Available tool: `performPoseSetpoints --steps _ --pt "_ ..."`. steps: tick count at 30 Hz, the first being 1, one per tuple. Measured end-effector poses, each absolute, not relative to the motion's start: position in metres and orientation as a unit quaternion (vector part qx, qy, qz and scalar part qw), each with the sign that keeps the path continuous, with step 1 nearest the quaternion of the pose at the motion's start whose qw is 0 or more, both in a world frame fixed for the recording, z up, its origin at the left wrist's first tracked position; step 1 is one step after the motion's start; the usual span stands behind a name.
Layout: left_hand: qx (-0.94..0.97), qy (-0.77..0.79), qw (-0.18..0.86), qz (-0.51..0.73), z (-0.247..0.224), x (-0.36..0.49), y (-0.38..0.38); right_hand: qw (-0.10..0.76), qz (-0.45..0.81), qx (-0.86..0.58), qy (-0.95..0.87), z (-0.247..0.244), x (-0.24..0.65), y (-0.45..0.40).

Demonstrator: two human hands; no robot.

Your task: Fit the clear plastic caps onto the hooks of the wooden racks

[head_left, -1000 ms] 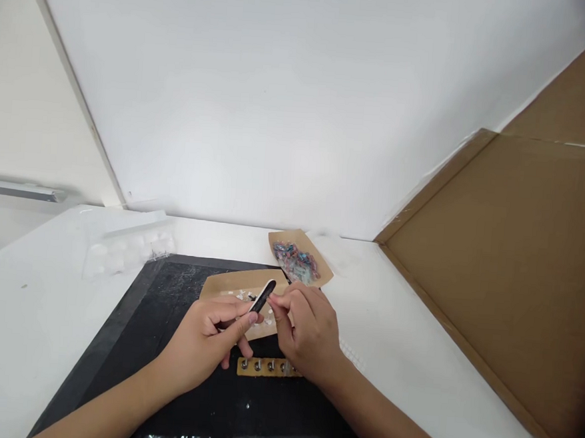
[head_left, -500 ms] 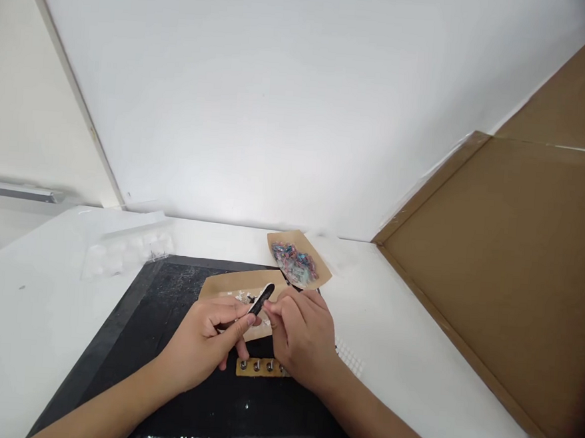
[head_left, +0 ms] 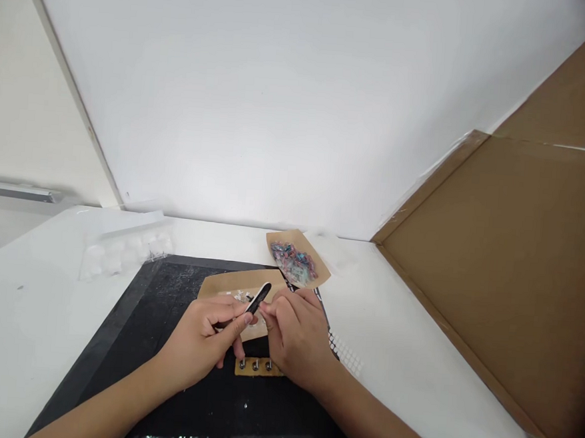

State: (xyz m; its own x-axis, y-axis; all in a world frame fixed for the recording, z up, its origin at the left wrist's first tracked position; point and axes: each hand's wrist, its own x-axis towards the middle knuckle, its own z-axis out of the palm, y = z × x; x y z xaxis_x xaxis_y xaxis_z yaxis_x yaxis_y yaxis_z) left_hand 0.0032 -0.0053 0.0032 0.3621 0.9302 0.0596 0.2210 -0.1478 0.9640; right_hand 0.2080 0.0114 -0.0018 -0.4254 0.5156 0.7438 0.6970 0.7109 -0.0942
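My left hand (head_left: 209, 336) is closed around a slim black nail file (head_left: 258, 298) with a pale edge and a rounded end, which tilts up to the right. Close beside the file, the fingers of my right hand (head_left: 297, 336) are pinched together against its side. Whatever they hold is too small or hidden to make out. Behind both hands lies a brown paper tray (head_left: 232, 281) with small white and dark bits in it, partly covered by my fingers. Just below the hands, a yellowish strip (head_left: 262, 372) bears a row of round metallic pieces, its right end hidden by my right hand.
A second paper tray (head_left: 323, 274) holds many small blue and pink wrapped pieces. A sheet of white dots (head_left: 345, 356) lies right of my right hand. Clear plastic packaging (head_left: 124, 254) rests at the left. A black mat (head_left: 128, 341) covers the white table; cardboard (head_left: 494, 273) stands at right.
My right hand has shifted slightly left and down along the file, uncovering more of the white dot sheet. My left hand keeps its hold on the file.
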Motion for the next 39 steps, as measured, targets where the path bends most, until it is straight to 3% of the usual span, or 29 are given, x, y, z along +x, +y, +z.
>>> performPoseSetpoints --steps 19,39 --pt "0.658 0.437 0.488 0.372 0.003 0.0057 -0.0088 0.43 -0.056 -0.373 -0.82 -0.0027 0.2087 0.012" --pt "0.666 0.437 0.472 0.379 -0.0004 0.005 -0.0099 0.45 -0.072 -0.375 -0.807 -0.0025 0.2019 0.0088"
